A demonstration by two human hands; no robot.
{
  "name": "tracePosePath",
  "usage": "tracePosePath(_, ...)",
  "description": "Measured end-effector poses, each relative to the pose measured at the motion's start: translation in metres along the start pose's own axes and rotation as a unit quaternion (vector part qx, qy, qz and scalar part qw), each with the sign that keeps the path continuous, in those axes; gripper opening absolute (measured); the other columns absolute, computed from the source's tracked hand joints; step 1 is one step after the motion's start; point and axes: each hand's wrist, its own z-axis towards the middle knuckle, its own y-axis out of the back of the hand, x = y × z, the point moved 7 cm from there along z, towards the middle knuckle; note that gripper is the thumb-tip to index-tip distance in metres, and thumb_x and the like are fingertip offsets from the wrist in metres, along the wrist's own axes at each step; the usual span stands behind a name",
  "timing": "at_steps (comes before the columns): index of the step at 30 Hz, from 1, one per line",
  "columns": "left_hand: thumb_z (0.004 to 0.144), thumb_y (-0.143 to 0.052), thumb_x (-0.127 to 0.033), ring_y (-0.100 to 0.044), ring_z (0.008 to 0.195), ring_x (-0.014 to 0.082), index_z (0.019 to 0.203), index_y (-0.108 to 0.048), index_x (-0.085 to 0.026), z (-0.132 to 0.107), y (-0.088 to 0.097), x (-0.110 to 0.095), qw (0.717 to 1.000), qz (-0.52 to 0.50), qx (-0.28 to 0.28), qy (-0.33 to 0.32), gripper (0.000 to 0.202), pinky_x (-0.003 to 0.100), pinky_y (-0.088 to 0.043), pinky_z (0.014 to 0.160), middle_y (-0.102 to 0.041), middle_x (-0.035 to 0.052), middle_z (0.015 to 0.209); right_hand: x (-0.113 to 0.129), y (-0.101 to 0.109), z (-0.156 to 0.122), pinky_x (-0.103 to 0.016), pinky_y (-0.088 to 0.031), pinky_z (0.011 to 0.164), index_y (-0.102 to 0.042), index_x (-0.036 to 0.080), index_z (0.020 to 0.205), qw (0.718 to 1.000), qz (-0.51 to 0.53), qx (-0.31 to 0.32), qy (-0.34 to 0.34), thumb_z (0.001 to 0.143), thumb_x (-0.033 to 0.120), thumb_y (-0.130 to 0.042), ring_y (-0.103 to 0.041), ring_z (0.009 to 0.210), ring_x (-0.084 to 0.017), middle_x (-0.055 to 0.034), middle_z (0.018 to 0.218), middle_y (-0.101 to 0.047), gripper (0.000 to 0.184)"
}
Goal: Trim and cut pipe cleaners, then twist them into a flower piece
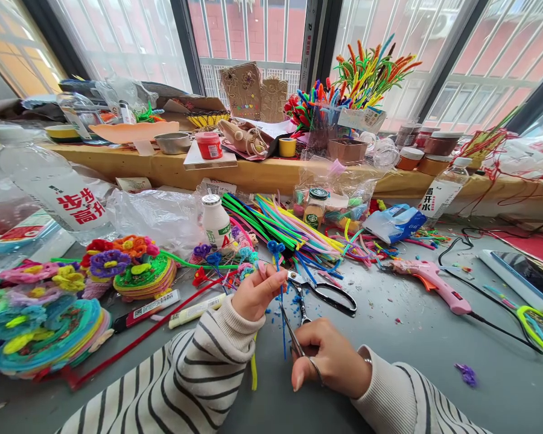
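Note:
My left hand (259, 290) pinches a thin blue pipe cleaner, with a small blue pipe-cleaner flower (276, 248) at its top above my fingers. The stem (284, 337) hangs down below the hand. In my right hand (328, 355) is a pair of scissors (294, 337), my fingers in its loops. Its blades point up and left at the stem; whether they touch it I cannot tell. Just beyond lies a second pair of scissors (333, 298) with black handles. Blue fuzz clippings are scattered around it.
Finished pipe-cleaner flowers (113, 263) and coiled discs (95, 337) crowd the left. Loose pipe cleaners (262, 226) lie behind my hands, beside a small white bottle (216, 222). A pink glue gun (434, 283) with its cord is at right. Water bottles (63, 193) and jars stand farther back.

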Motion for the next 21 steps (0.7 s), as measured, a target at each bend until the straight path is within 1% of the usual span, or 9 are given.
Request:
tracePosePath(2,0.046,-0.072,-0.025,-0.048,0.051,0.0049,0.045,-0.046,-0.014,0.001,0.002,0.000,1.000,0.005,-0.004,0.003,0.028,0.017,-0.040,0.053,-0.048,-0.0056,0.052,0.001,0.002,0.001,-0.021,-0.016,0.038,-0.027,0.014,0.036,1.000,-0.006,-0.019,-0.002,0.050,0.076,-0.032,-0.021,0.041,-0.005,0.0061,0.040,-0.024,0.064)
tracePosePath(4,0.044,-0.073,-0.027,-0.048,0.049,0.0048,0.044,-0.046,-0.015,0.002,0.003,0.001,1.000,0.008,-0.007,0.007,0.029,0.017,-0.040,0.052,-0.048,-0.0057,0.051,0.002,0.005,0.001,-0.021,-0.016,0.038,-0.026,0.014,0.036,0.999,-0.012,-0.038,-0.002,0.050,0.076,-0.033,-0.019,0.041,-0.005,0.0069,0.039,-0.021,0.064)
tracePosePath(9,0.039,-0.074,-0.026,-0.045,0.046,0.0039,0.043,-0.043,-0.014,0.007,0.009,0.002,1.000,-0.002,-0.031,0.000,0.034,0.017,-0.038,0.047,-0.046,-0.0061,0.049,0.003,0.010,0.001,-0.021,-0.016,0.037,-0.026,0.015,0.034,0.997,-0.020,-0.079,-0.005,0.050,0.077,-0.033,-0.019,0.040,-0.005,0.0064,0.037,-0.021,0.065)
tracePosePath(12,0.039,-0.074,-0.026,-0.045,0.047,0.0041,0.044,-0.043,-0.014,0.008,0.012,0.002,0.999,-0.004,-0.044,-0.007,0.034,0.018,-0.039,0.048,-0.046,-0.0061,0.050,0.002,0.007,0.001,-0.020,-0.017,0.037,-0.028,0.015,0.034,0.998,-0.007,-0.061,-0.010,0.051,0.077,-0.030,-0.020,0.040,-0.006,0.0061,0.037,-0.022,0.065)
tracePosePath(16,0.040,-0.074,-0.026,-0.045,0.047,0.0046,0.043,-0.042,-0.014,0.008,0.013,0.001,0.999,0.004,-0.036,-0.021,0.034,0.019,-0.037,0.048,-0.045,-0.0056,0.049,0.000,0.002,0.000,-0.020,-0.021,0.039,-0.032,0.015,0.037,1.000,0.017,-0.022,-0.010,0.054,0.078,-0.024,-0.025,0.040,-0.006,0.0047,0.037,-0.028,0.066)
tracePosePath(21,0.040,-0.074,-0.028,-0.044,0.048,0.0050,0.041,-0.042,-0.014,0.008,0.011,0.000,0.999,0.009,-0.032,-0.031,0.035,0.019,-0.036,0.048,-0.043,-0.0056,0.048,-0.001,0.001,-0.001,-0.020,-0.021,0.039,-0.029,0.015,0.037,0.999,0.032,-0.007,-0.007,0.054,0.078,-0.025,-0.025,0.041,-0.006,0.0047,0.040,-0.026,0.065)
